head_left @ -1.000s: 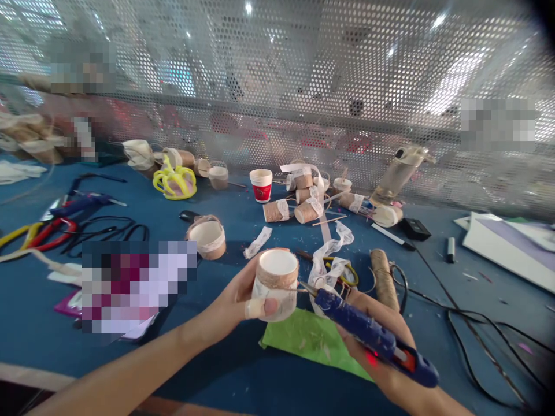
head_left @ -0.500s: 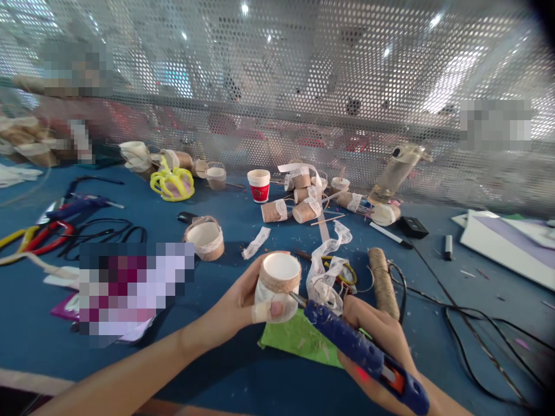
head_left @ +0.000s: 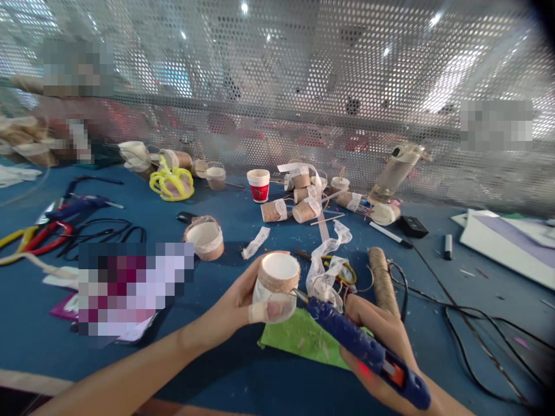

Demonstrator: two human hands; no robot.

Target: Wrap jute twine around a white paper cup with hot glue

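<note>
Right hand: fingers closed on a blue glue gun, partly hidden behind it.
Left hand: gripping the twine-banded cup, thumb across its front; remaining fingers mostly hidden behind.
Cup position: between the hands, upright, mouth up; twine round the upper part, white lace below.
Nozzle: at the cup's right side; contact cannot be told.
Green sheet: on the blue table, below cup and gun.
Twine roll: just beyond the right hand.
Lace ribbon: loosely heaped beyond the gun, beside yellow-handled scissors.
Red-and-white cup: upright, farther back.
Wrapped cups: piled to its right, several on their sides.
Perforated screen: behind everything on the table.
</note>
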